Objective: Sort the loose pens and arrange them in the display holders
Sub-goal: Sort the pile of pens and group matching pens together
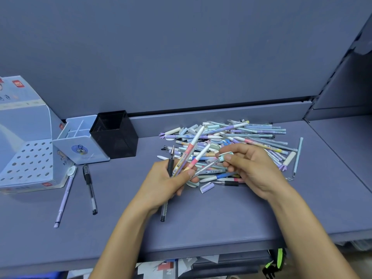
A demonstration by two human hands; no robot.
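two forearms reach over the blue-grey surface (pixel 201 228). left grip (pixel 171 183): fingers and thumb curled round three pens fanned upward, namely one black pen (pixel 171 158), tip up, tail showing below the palm, one long pastel pen with a barcode label (pixel 186 157), and one shorter pink-and-white pen (pixel 201 156). right grip (pixel 253 170): thumb and fingertips pinch one mint-green cap (pixel 226 156) at the end of one slim clear pen (pixel 207 167); its other end reaches the left thumb, and whether that thumb also holds it cannot be told. one loose lilac cap (pixel 207 187) lies just below the right grip. two single pens lie well to the left, near each other: one lilac pen (pixel 64 198) and one clear pen with a black collar (pixel 90 190). behind the hands, the pile of loose pens (pixel 251 135), too tangled to count; one teal pen (pixel 298 156) lies apart at its right. far left, three holders in a row: one perforated display box (pixel 26 164), one pale blue divided holder (pixel 80 141), one black mesh holder (pixel 114 133).
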